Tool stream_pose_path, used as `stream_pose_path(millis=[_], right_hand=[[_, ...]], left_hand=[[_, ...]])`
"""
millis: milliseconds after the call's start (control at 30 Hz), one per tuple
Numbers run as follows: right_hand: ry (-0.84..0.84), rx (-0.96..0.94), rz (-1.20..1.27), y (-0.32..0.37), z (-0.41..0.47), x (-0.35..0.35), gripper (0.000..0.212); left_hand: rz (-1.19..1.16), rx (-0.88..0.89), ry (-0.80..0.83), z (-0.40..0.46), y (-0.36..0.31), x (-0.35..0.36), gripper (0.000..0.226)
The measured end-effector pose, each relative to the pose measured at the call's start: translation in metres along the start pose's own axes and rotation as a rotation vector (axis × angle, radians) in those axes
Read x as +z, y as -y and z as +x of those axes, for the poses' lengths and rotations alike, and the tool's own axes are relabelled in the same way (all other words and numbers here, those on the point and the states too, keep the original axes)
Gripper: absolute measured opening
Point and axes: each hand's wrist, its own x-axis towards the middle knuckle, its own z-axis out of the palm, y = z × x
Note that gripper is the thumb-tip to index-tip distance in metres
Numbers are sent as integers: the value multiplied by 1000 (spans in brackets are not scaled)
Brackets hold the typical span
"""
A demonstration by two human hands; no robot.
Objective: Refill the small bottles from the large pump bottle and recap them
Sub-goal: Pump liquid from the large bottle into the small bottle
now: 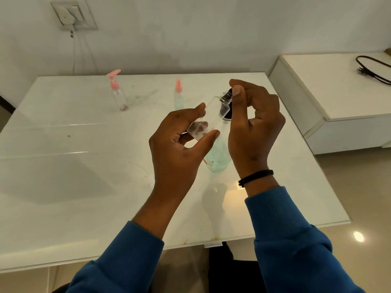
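My left hand (179, 142) grips a small clear bottle (208, 115), uncapped and tilted with its threaded neck up to the right. The neck sits under the black pump head of the large bottle (220, 157), which holds pale green liquid and stands on the white table (74, 166) behind my hands. My right hand (254, 123) is over that pump, index finger and thumb curled at the black nozzle (229, 93). Most of the pump is hidden by this hand. Two more small bottles stand at the back: one with a pink pump cap (118, 92), one with a pink spray cap (178, 95).
A white low cabinet (330, 98) stands to the right of the table with a black cable (372, 68) on top. A wall socket (73, 14) with a hanging wire is at the upper left. The table's near edge runs just above my sleeves.
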Motion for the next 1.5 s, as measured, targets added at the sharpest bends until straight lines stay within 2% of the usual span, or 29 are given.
stream_pose_path(millis=[400,633,800,967,1167,1367,1500], right_hand=[[18,40,37,1,0,1,22],[5,-8,5,5,11,-1,24],[20,49,32,-2,1,0,25],[26,-14,10,5,14,-4,21],[19,69,56,-2,-1,1,22],[18,12,25,5,12,-2,24],[11,53,86,-4,1,2,21]], left_hand=[[20,24,7,-2,2,1,50],[-23,11,-6,0,0,3,49],[15,23,2,-2,1,3,48],[-31,2,-5,-1,0,2,49],[20,20,2,-3,1,3,49],[-3,9,-8,0,1,3,49],[12,21,4,-1,1,3,49]])
